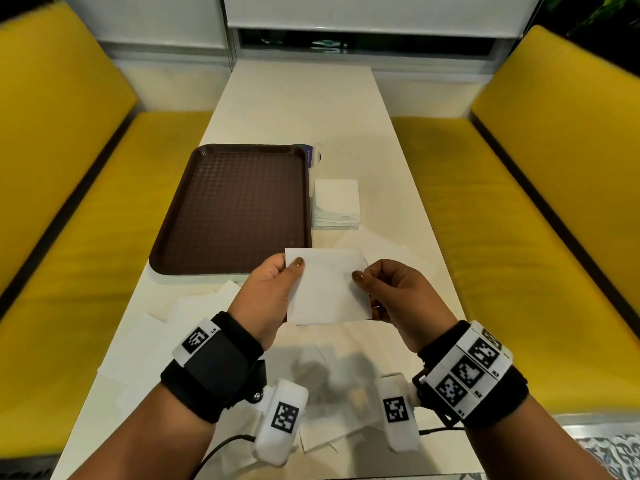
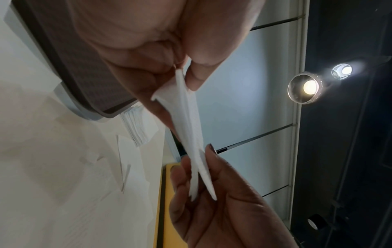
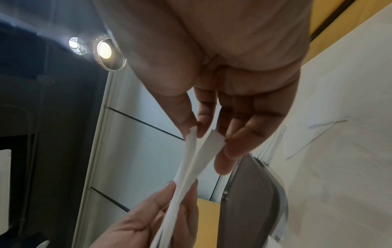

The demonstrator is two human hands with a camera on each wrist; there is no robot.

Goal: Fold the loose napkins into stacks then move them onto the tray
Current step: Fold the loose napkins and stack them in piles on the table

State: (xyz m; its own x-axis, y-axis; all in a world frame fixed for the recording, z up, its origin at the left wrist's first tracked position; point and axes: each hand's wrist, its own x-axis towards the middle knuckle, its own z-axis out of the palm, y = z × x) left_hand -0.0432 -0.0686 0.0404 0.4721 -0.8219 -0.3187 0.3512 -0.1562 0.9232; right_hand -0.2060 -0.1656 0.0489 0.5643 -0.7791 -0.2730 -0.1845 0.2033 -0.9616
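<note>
Both forearms reaching forward, raised above the surface, wrists wrapped in black bands with white marker blocks. Left hand turned thumb-up, thumb pressed on the upper left corner of a napkin, fingers curled behind it. Right hand opposite, thumb pinching the right edge, fingers curled behind. Hands near each other, level, palms facing inward, both gripping the same sheet between them. Nails painted dark.
</note>
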